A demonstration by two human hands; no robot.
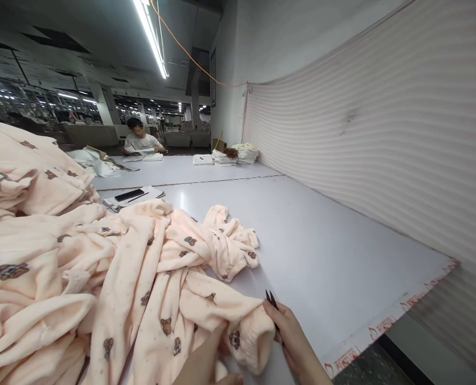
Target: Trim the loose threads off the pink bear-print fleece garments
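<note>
- While the peach garment [200, 299] lies across the near left part of the tabletop [321, 240], its cuff [257, 342] reaches out to the right side, toward the right hand [288, 329].
- The right grip is closed around black snips [273, 302], and its thumb and fingers also meet the upper edge of the cuff.
- The blades of the snips stand slightly apart and point forward, away from the person, just beside the cloth.
- The long axis of the sleeve-like tube runs from left to right, sloping a little toward the person; its gathered opening faces the right side.
- Therefore the right hand is the nearer one to this open end, and the cuff lies immediately to the left of its grip.
- The left hand [223, 347] is at the near side of the tube, partly hidden by cloth; I cannot tell whether its grip is spread or pinching.
- Behind the cloth, a dark phone [129, 194] rests on papers [151, 193].
</note>
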